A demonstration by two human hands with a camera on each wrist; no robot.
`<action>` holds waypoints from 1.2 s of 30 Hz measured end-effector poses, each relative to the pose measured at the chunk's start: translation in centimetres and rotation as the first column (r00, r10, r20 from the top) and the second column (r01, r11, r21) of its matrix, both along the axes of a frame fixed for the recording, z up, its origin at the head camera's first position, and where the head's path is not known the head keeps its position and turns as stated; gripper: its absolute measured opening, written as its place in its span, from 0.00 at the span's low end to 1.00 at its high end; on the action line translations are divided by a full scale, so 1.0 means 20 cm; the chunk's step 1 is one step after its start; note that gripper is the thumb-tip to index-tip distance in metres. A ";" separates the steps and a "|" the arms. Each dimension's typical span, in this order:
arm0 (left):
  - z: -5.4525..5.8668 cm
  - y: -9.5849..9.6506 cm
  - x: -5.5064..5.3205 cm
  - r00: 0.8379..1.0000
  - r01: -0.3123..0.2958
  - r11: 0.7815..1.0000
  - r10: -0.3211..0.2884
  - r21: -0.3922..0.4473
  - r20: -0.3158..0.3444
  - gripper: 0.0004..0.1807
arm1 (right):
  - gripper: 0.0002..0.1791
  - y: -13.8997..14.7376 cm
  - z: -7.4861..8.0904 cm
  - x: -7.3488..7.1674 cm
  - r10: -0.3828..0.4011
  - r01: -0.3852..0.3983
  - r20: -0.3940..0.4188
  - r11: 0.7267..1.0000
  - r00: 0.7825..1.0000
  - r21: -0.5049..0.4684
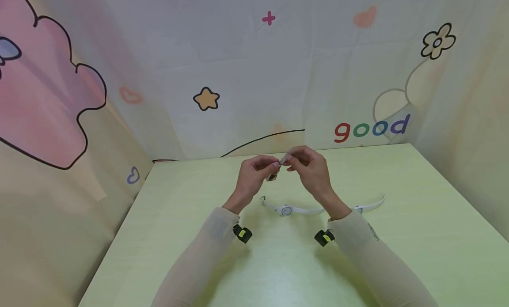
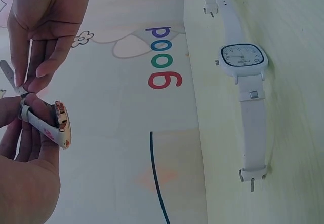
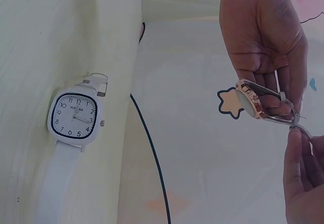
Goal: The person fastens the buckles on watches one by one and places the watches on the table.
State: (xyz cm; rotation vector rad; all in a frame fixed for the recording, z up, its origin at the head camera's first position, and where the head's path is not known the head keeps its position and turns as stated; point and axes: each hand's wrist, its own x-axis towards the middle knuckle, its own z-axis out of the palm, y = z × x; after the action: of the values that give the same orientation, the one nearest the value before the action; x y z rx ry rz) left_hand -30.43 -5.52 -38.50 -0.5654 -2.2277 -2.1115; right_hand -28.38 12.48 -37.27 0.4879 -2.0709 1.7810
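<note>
Rose-gold-cased wristwatch (image 3: 248,98): held in the air between both hands, clear of the pale table (image 1: 191,183). Its light strap (image 2: 45,127) carries pink marks and is bent round beside the case.

Left hand (image 1: 252,174): thumb and fingers pinch the strap close to the case; a finger sits inside the bend of the strap. Right hand (image 1: 314,171): thumb and fingertips pinch the strap end, just beside the left fingertips. Whether the strap is fastened cannot be told.

First white wristwatch (image 1: 286,210): rests on the table, face up, below the hands; rounded-square case, dark-outlined dial, crown on the side toward the backdrop (image 1: 246,68). Second white wristwatch (image 1: 359,209): lies to its right, partly hidden by the right forearm. Backdrop: printed with a star and the word "good".
</note>
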 end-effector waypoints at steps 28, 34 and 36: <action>0.01 0.00 0.01 1.000 -0.026 1.000 0.026 -0.001 0.004 0.08 | 0.10 -0.01 -0.02 0.01 -0.005 0.005 0.021 1.000 1.000 0.023; 0.01 0.00 0.01 1.000 -0.025 1.000 0.025 0.004 -0.004 0.08 | 0.09 -0.01 -0.02 0.01 0.000 -0.001 0.006 0.999 1.000 0.045; 0.01 0.00 0.00 1.000 -0.025 1.000 0.025 0.004 -0.003 0.08 | 0.09 -0.01 -0.02 0.01 0.009 -0.009 0.005 0.999 1.000 0.053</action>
State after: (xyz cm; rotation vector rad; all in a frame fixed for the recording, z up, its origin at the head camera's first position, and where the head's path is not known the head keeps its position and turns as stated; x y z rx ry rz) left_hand -30.38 -5.48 -38.36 -0.5370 -2.2165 -2.1019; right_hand -28.13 12.38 -37.73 0.5086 -2.1269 1.7381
